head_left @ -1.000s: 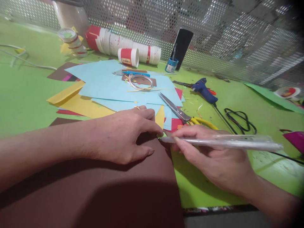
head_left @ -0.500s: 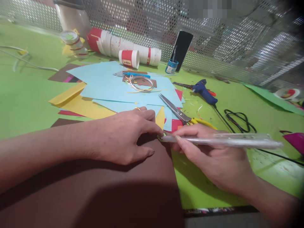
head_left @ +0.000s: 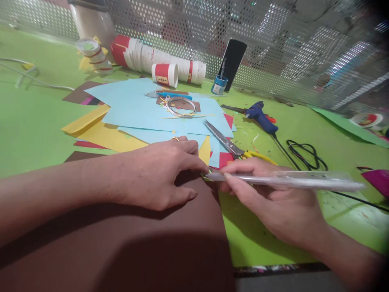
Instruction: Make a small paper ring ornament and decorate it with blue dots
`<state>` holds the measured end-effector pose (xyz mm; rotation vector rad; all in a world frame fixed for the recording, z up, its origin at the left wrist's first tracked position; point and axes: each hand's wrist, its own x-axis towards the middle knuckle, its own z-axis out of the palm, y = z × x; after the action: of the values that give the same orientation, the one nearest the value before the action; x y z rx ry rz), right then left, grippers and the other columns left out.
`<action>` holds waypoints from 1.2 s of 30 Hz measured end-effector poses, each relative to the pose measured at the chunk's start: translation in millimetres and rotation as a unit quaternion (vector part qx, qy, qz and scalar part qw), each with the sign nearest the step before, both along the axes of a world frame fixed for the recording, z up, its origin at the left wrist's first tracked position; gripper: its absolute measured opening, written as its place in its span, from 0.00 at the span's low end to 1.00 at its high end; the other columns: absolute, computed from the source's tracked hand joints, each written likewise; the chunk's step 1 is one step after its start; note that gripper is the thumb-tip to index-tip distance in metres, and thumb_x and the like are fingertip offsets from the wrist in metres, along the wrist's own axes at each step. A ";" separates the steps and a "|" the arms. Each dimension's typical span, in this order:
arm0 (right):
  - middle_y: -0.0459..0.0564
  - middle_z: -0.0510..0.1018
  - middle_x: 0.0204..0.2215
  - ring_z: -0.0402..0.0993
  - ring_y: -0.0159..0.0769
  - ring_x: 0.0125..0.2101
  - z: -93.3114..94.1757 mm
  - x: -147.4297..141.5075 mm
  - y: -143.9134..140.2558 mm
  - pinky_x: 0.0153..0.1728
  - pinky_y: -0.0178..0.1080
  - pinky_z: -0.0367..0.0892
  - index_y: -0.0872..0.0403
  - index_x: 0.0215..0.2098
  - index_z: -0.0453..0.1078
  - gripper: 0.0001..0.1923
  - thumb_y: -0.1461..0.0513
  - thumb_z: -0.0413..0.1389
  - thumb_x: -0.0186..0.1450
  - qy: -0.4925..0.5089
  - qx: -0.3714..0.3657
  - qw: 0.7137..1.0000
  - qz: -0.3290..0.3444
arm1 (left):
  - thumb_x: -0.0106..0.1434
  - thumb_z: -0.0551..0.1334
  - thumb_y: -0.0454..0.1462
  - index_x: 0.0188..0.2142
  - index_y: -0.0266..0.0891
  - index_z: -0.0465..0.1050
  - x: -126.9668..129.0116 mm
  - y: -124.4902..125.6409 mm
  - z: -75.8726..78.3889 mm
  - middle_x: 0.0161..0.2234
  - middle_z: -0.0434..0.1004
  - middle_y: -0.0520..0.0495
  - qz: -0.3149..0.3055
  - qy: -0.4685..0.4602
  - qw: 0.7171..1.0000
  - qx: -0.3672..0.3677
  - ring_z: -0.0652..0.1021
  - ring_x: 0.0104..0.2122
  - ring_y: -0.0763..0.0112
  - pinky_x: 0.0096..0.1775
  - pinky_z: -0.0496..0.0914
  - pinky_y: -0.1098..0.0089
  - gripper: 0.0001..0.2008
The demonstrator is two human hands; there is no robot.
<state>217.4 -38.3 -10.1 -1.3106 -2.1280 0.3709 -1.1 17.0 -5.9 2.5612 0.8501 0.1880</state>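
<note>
A large brown sheet (head_left: 170, 239) of paper or card lies in front of me. My left hand (head_left: 154, 174) rests on it, thumb and index finger apart, the other fingers bent and partly hidden. Its index fingertip touches down beside a tiny green scrap (head_left: 206, 176) near the sheet's right corner. My right hand (head_left: 267, 198) pinches a translucent whitish pen (head_left: 304, 179) close to its tip, which points left at the scrap. Scissors (head_left: 226, 140) with yellow handles lie just beyond that hand, blades pointing away from me.
Blue sheets (head_left: 136, 109) and yellow paper (head_left: 106, 132) are layered behind my left hand, with a tape roll (head_left: 182, 106) on top. Further right lies a blue glue gun (head_left: 261, 117) with a black cord. Stacked paper cups (head_left: 164, 61) line the perforated metal screen (head_left: 194, 24).
The pen has shifted very slightly, its tip still at the green scrap. Both hands stay practically where they were.
</note>
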 end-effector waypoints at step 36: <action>0.38 0.79 0.24 0.75 0.22 0.24 0.1 -0.3 -3.2 0.27 0.22 0.69 0.52 0.33 0.74 0.05 0.67 0.56 0.63 0.025 -0.027 0.999 -0.017 | 0.59 0.62 0.38 0.50 0.47 0.76 0.0 0.0 1.8 0.40 0.69 0.47 0.012 0.007 1.000 -0.007 0.73 0.41 0.62 0.43 0.68 0.64 0.19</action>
<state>217.1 -41.5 -10.0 -1.3527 -2.0644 0.4457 -1.1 17.0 -4.1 2.5442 0.8841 0.1714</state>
